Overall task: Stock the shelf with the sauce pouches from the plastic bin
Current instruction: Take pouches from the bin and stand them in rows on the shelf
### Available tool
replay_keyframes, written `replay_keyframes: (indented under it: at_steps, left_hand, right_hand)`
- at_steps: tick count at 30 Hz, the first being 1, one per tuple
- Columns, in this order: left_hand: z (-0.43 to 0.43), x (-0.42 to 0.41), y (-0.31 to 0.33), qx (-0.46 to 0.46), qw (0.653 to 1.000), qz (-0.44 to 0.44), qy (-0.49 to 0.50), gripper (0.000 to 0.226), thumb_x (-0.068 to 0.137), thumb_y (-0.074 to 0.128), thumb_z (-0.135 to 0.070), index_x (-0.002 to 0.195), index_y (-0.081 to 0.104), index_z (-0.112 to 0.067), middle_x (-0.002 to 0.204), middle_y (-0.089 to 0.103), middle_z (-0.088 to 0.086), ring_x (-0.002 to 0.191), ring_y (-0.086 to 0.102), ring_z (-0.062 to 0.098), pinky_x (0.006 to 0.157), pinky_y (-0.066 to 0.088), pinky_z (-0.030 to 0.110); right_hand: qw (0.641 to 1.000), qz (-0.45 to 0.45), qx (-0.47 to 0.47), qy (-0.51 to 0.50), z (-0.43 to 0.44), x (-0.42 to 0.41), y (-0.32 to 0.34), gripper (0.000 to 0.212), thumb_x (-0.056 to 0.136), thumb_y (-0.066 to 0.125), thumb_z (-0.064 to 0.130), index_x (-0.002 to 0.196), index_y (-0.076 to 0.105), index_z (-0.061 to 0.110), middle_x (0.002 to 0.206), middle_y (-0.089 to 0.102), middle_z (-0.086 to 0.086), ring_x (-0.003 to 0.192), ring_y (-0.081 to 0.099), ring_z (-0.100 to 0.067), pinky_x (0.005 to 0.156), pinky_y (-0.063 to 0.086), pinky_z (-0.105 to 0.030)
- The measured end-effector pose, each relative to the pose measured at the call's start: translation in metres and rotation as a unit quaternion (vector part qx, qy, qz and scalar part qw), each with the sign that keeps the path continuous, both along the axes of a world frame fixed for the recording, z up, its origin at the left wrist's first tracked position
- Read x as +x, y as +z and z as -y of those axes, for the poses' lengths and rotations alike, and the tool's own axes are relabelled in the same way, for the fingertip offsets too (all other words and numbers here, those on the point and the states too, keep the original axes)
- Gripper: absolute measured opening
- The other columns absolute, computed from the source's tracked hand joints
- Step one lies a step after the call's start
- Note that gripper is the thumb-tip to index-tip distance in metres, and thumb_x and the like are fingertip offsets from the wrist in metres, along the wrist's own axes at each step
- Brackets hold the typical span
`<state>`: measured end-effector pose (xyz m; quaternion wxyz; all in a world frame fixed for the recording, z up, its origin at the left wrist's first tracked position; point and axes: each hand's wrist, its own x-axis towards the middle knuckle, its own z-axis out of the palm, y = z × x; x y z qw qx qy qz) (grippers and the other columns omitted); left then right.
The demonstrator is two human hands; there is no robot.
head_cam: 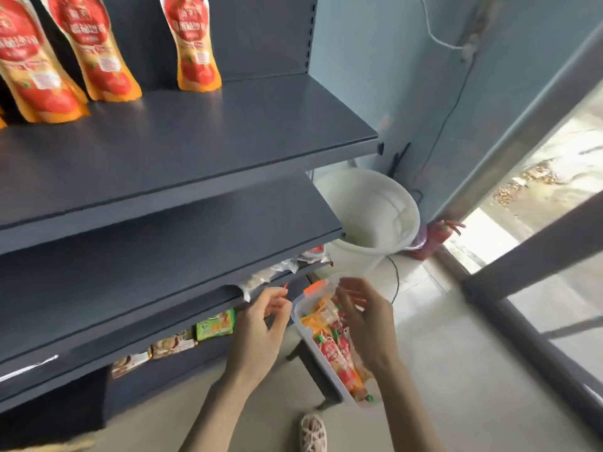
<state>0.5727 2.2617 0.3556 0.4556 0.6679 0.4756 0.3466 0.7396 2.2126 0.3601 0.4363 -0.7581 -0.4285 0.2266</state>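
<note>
Down by the lowest shelves, the clear plastic bin sits on a dark stand, and the red and orange sauce pouches lie heaped inside it. My right grip hovers directly over the bin with the fingers spread and nothing in them. My left grip is just left of the bin's rim, close to its orange latch; the fingers are loosely curled, and through the blur I cannot tell whether they pinch anything. Far up and left of the bin, three tomato sauce pouches stand upright on the dark grey shelf. A white bucket stands beyond the bin. A green snack packet lies on a low shelf left of it.
</note>
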Motion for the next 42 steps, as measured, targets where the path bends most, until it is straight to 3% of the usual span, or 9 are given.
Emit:
replay_keyframes:
  at_steps: [3,15,19,22,25,27,33,38,42]
  left_hand:
    - [0.014,0.037,-0.023,-0.038,0.998,-0.010,-0.044,0.014,0.090,0.059,-0.013,0.098,0.059,-0.025,0.089,0.064,-0.017,0.087,0.058,-0.010,0.072,0.041,0.002]
    - [0.046,0.193,-0.192,-0.244,0.963,-0.102,0.041,0.013,0.090,0.058,-0.014,0.100,0.061,-0.021,0.089,0.063,-0.017,0.084,0.060,0.002,0.069,0.041,0.003]
    - [0.045,0.227,-0.260,-0.307,0.938,-0.128,0.092,0.015,0.090,0.058,-0.015,0.105,0.060,-0.014,0.092,0.064,-0.007,0.085,0.059,0.004,0.067,0.042,0.004]
    - [0.041,0.246,-0.316,-0.366,0.909,-0.137,0.145,0.018,0.090,0.060,-0.019,0.107,0.058,-0.014,0.101,0.063,-0.001,0.094,0.060,0.015,0.079,0.045,0.023]
    - [0.039,0.259,-0.376,-0.457,0.848,-0.136,0.230,0.026,0.088,0.062,-0.023,0.112,0.054,-0.015,0.112,0.061,0.002,0.100,0.058,0.019,0.088,0.047,0.033]
    - [0.041,0.265,-0.411,-0.495,0.817,-0.139,0.259,0.034,0.088,0.061,-0.025,0.118,0.050,-0.014,0.120,0.059,0.004,0.104,0.058,0.022,0.091,0.048,0.038]
    - [0.052,0.280,-0.482,-0.478,0.814,-0.163,0.288,0.071,0.084,0.067,-0.024,0.142,0.027,-0.013,0.140,0.039,0.010,0.127,0.045,0.028,0.105,0.039,0.045]
    - [0.059,0.285,-0.502,-0.441,0.815,-0.218,0.307,0.068,0.085,0.066,-0.025,0.139,0.031,-0.002,0.137,0.041,0.014,0.125,0.046,0.030,0.101,0.040,0.040]
    - [0.059,0.289,-0.506,-0.435,0.815,-0.233,0.303,0.051,0.084,0.066,-0.029,0.123,0.046,-0.002,0.123,0.054,0.014,0.113,0.054,0.031,0.090,0.047,0.040]
  right_hand:
    - [0.999,0.012,-0.034,-0.023,0.020,0.036,-0.019,0.018,0.092,0.058,0.019,0.108,0.065,0.016,0.094,0.062,0.017,0.081,0.055,0.012,0.074,0.046,-0.012]
    - [0.975,-0.074,-0.212,0.004,0.033,0.191,-0.177,0.016,0.093,0.057,0.020,0.105,0.065,0.015,0.097,0.067,0.007,0.089,0.065,-0.014,0.078,0.056,-0.038]
    - [0.964,-0.087,-0.250,0.025,0.017,0.213,-0.242,0.017,0.093,0.056,0.018,0.106,0.066,0.012,0.096,0.066,0.008,0.087,0.063,-0.012,0.078,0.051,-0.025]
    - [0.954,-0.096,-0.281,0.037,0.007,0.220,-0.296,0.017,0.092,0.055,0.015,0.105,0.065,0.010,0.094,0.064,0.007,0.088,0.062,-0.014,0.079,0.049,-0.027]
    - [0.943,-0.066,-0.324,0.045,0.003,0.223,-0.361,0.025,0.093,0.053,0.018,0.116,0.061,0.011,0.114,0.065,0.000,0.108,0.059,-0.019,0.083,0.042,-0.023]
    - [0.935,-0.039,-0.351,0.032,0.003,0.225,-0.406,0.032,0.093,0.054,0.022,0.123,0.055,0.013,0.127,0.059,-0.003,0.119,0.052,-0.023,0.094,0.044,-0.031]
    - [0.920,-0.013,-0.390,-0.015,0.012,0.224,-0.496,0.057,0.090,0.055,0.031,0.141,0.035,0.014,0.142,0.043,-0.010,0.133,0.032,-0.030,0.112,0.027,-0.047]
    - [0.910,0.030,-0.411,-0.036,0.017,0.229,-0.521,0.056,0.090,0.055,0.036,0.135,0.040,0.007,0.131,0.045,-0.014,0.122,0.037,-0.032,0.105,0.029,-0.041]
    - [0.893,-0.045,-0.447,-0.009,0.023,0.223,-0.530,0.047,0.085,0.058,0.042,0.118,0.051,0.009,0.124,0.048,-0.009,0.116,0.044,-0.028,0.099,0.040,-0.043]
